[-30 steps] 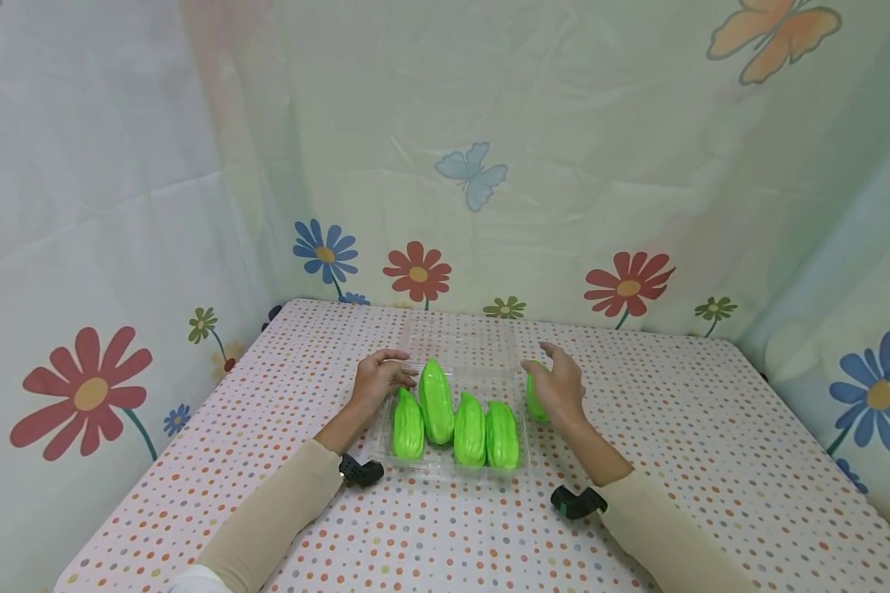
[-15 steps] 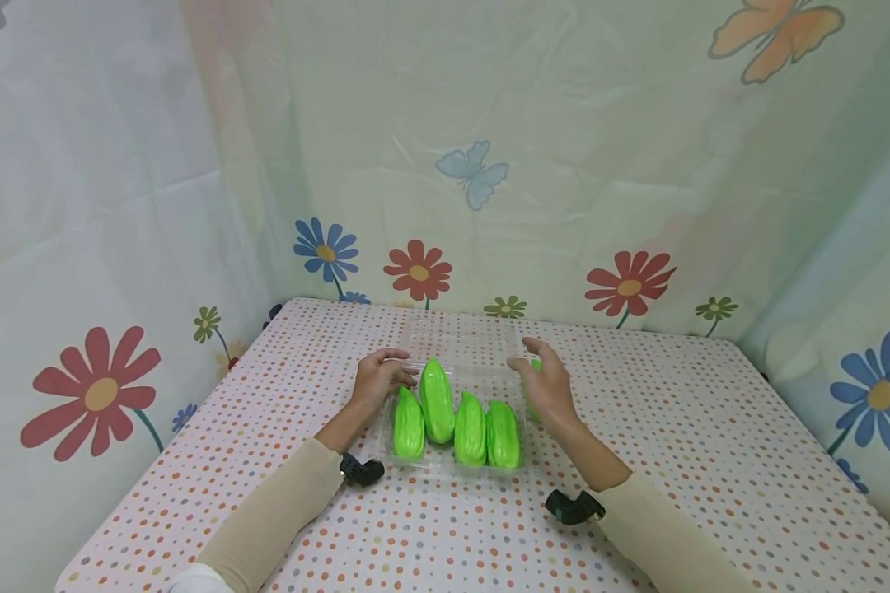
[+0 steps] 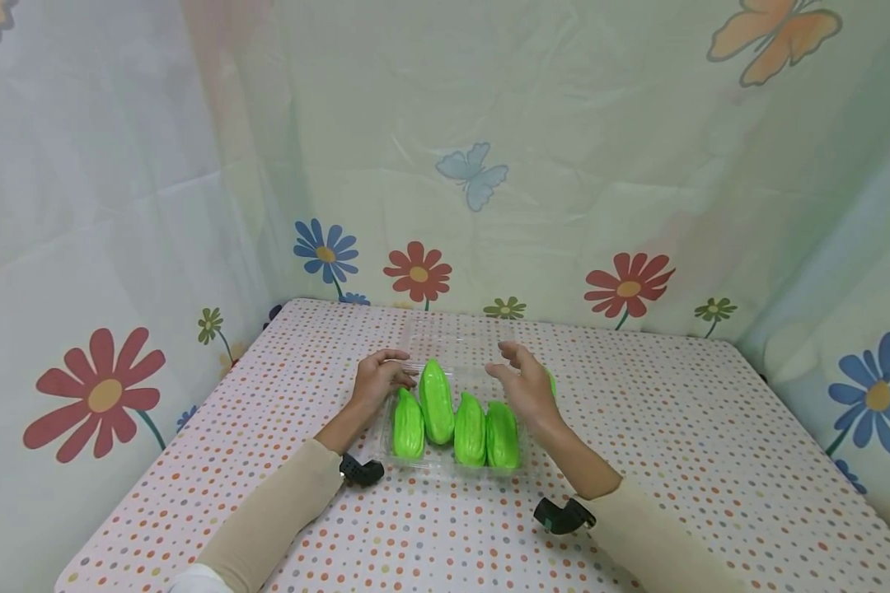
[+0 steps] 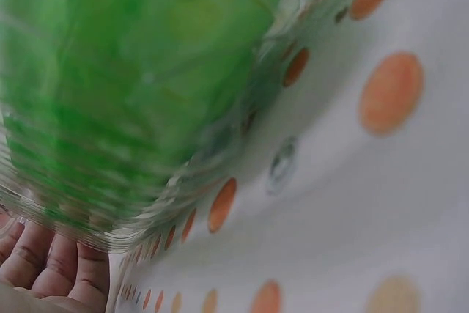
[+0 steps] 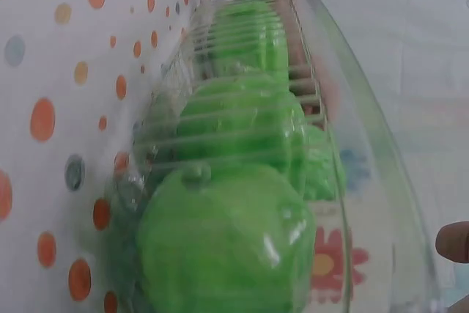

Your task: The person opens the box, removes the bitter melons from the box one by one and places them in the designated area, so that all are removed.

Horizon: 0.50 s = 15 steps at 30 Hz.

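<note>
Several bright green, ridged, pod-shaped pieces, like toy bitter melons, lie side by side in a clear plastic clamshell box. Its see-through lid is folded back on the table. My left hand grips the box's left side near the back corner; its fingers show against the ribbed wall in the left wrist view. Over the back right part of the box is my right hand, fingers apart and nothing held. Another green piece peeks out behind it, mostly hidden.
A white cloth with coloured dots covers the table. Behind and at both sides hangs a backdrop printed with flowers and butterflies. Each wrist wears a black camera.
My right hand has moved left, from beside the box to over its back right part, past the green piece on the right. My left hand and the box have stayed put.
</note>
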{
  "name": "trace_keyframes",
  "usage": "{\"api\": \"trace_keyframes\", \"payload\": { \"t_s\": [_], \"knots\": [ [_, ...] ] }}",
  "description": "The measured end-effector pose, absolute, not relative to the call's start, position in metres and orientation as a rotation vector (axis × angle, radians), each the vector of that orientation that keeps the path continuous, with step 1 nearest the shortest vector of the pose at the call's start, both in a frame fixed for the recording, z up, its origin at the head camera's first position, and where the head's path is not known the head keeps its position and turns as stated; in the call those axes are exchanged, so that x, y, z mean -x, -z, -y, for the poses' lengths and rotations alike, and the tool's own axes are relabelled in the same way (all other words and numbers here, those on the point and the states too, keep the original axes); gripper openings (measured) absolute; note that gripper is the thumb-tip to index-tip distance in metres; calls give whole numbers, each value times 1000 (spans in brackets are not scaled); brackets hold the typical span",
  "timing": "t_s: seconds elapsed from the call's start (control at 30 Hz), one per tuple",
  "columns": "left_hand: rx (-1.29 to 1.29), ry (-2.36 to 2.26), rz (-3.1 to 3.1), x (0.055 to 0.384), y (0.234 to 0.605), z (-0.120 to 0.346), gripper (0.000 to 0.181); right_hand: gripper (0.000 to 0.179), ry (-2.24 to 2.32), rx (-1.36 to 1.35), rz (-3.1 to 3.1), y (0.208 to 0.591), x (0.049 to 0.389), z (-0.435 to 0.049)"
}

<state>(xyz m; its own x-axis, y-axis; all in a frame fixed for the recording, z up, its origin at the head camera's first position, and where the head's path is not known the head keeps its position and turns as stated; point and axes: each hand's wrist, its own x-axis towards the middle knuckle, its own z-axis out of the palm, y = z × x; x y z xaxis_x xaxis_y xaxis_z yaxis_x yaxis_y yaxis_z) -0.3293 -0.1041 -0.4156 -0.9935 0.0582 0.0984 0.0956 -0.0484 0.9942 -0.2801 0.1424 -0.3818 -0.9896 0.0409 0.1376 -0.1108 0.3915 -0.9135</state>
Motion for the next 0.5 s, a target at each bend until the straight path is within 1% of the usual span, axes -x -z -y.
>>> {"api": "trace_keyframes", "payload": {
  "t_s": [0.23,0.5],
  "knots": [
    [196,2260,2134,333,419,104,34,54,-1684,-78,2483,384,279,-130],
    [197,2284,2118,354,444,107,37,54,-1696,-132,2500,390,278,-114]
  ]
}}
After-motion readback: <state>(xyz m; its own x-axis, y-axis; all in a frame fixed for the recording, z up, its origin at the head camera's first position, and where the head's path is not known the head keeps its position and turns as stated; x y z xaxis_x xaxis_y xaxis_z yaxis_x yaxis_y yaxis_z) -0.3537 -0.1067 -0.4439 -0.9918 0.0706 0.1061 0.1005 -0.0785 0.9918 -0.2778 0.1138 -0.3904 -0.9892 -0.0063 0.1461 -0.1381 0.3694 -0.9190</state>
